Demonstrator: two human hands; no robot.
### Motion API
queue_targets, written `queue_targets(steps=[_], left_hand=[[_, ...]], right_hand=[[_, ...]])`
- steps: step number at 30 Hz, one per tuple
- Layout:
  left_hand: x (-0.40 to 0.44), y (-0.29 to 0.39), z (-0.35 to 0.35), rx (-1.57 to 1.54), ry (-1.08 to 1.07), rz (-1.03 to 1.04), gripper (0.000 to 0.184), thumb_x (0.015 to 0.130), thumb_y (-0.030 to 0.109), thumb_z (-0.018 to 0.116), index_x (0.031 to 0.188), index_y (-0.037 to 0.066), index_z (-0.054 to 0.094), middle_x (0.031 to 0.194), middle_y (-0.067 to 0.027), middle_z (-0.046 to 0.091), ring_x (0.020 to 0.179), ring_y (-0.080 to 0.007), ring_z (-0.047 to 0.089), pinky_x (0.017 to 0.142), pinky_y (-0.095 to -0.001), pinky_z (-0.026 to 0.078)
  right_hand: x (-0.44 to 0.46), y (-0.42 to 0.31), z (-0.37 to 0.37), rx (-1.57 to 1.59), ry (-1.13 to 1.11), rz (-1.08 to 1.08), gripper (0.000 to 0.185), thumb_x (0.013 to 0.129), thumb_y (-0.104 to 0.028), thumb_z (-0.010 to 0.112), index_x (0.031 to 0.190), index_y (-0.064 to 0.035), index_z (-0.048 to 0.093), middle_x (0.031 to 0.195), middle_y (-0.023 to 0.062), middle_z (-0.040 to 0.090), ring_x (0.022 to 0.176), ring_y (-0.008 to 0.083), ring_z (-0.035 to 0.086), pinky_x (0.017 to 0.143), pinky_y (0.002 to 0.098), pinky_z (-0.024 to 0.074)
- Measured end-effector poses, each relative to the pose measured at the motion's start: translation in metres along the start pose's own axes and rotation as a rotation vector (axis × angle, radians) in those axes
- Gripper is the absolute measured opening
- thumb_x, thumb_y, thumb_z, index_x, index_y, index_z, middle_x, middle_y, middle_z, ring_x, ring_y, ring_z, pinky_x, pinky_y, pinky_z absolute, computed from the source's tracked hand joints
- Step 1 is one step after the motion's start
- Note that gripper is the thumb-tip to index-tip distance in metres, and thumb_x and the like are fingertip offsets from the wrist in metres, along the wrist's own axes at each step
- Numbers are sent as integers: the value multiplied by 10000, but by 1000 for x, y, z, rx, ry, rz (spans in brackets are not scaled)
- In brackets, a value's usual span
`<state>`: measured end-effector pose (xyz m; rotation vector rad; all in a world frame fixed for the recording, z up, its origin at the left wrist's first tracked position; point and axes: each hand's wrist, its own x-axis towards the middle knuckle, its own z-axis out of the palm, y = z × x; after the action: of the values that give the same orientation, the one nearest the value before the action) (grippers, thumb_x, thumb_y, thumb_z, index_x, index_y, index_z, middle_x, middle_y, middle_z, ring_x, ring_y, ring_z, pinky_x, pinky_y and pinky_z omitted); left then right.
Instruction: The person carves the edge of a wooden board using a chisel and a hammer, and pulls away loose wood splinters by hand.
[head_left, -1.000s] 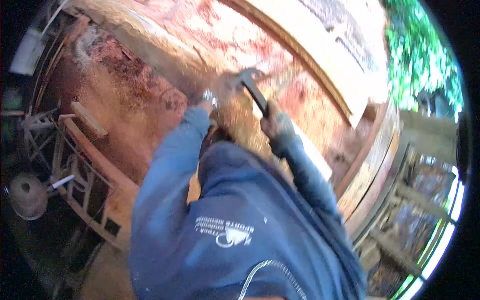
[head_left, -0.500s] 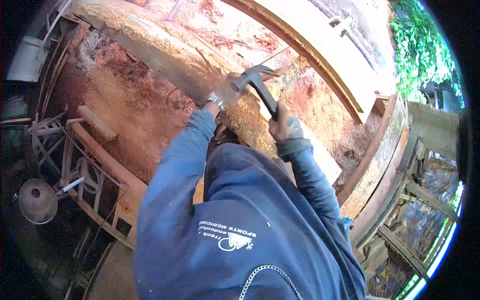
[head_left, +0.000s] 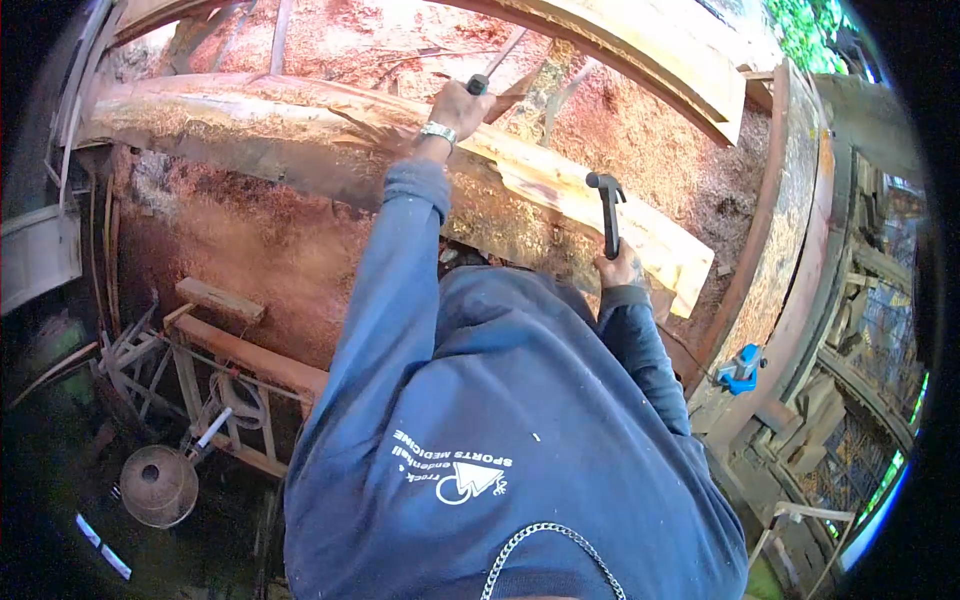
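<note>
My left hand is closed around a dark-handled tool, over the split, rough edge of a long pale log. Only the tool's handle end shows clearly; its working end cannot be made out. On the right, my right hand grips the lower handle of a black claw hammer. The hammer's head is up, over the log's pale cut part and apart from my left hand. A splintered flap of wood lies beside my left hand.
Reddish shavings cover the ground on both sides of the log. A thick board crosses behind, and a long timber stands at right with a blue tool by it. A round lamp-like object is at lower left.
The hammer has moved right, away from my left hand, with my right hand still around it. My left hand appears higher in the frame, and the whole view has shifted and turned.
</note>
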<state>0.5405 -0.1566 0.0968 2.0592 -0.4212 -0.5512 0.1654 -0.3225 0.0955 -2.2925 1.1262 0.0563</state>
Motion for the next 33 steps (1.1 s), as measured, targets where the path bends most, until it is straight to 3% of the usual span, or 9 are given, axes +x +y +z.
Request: queue_targets(steps=[8, 14, 19, 21, 24, 28, 31, 32, 33], left_hand=[[-75, -48, -43, -605, 117, 249, 238, 808, 169, 658, 630, 134, 503, 530, 36, 475, 456, -68, 444, 450, -266, 375], [-23, -65, -85, -1241, 213, -223, 300, 849, 149, 587, 624, 142, 389, 486, 15, 343, 420, -108, 325, 444, -280, 292], [-57, -62, -40, -678, 77, -82, 159, 812, 124, 634, 681, 82, 555, 563, -32, 512, 481, -171, 490, 466, -337, 392], [-102, -6, -3, -9, -205, 467, 118, 698, 152, 726, 746, 63, 666, 686, -82, 648, 661, -262, 634, 650, -390, 509], [-161, 13, 61, 946, -793, 527, 291, 604, 211, 747, 887, 162, 702, 880, -93, 712, 837, -276, 675, 749, -444, 526], [-158, 12, 26, 275, -374, 732, 97, 647, 231, 740, 733, 199, 710, 725, -22, 706, 670, -210, 668, 695, -354, 529], [-98, 1, -42, -936, 64, 360, 352, 934, 266, 527, 599, 157, 524, 545, -16, 514, 502, -173, 510, 568, -347, 462], [-104, 60, -70, -1318, 219, -81, 375, 940, 273, 507, 591, 179, 407, 513, 10, 406, 484, -131, 432, 551, -332, 414], [-95, 58, -95, -1472, 86, 52, 338, 930, 255, 493, 614, 181, 397, 513, 22, 392, 481, -100, 384, 560, -308, 374]], right_hand=[[-36, 68, 82, 164, 77, -2, 556, 695, -226, 742, 1189, -39, 569, 855, 205, 624, 767, 355, 613, 703, 428, 499], [-85, 46, 8, -52, -129, 58, 342, 728, -229, 723, 986, -64, 571, 855, 262, 650, 835, 466, 633, 721, 503, 514], [-107, 85, 31, -95, -190, 210, 360, 720, -178, 690, 1023, -50, 541, 856, 271, 641, 840, 470, 625, 721, 522, 505], [-111, 89, 36, -146, -145, 171, 357, 702, -127, 660, 1018, -53, 511, 864, 284, 635, 845, 486, 618, 717, 529, 502], [-97, 80, 33, -159, -239, 226, 379, 699, -117, 649, 1051, -55, 522, 874, 285, 636, 844, 491, 617, 727, 532, 505], [-99, 110, 37, -200, -160, 25, 446, 701, -112, 635, 1128, -43, 529, 863, 280, 641, 856, 481, 627, 754, 534, 514], [-92, 99, 25, -244, -323, 184, 496, 708, -120, 624, 1187, -37, 523, 940, 294, 636, 931, 478, 614, 816, 529, 507], [-86, 95, 23, -273, -366, 202, 516, 709, -122, 622, 1208, -36, 521, 964, 298, 635, 949, 478, 610, 831, 525, 505], [-89, 97, 23, -243, -325, 144, 546, 710, -121, 623, 1240, -45, 517, 1019, 301, 629, 998, 477, 597, 855, 516, 498]])
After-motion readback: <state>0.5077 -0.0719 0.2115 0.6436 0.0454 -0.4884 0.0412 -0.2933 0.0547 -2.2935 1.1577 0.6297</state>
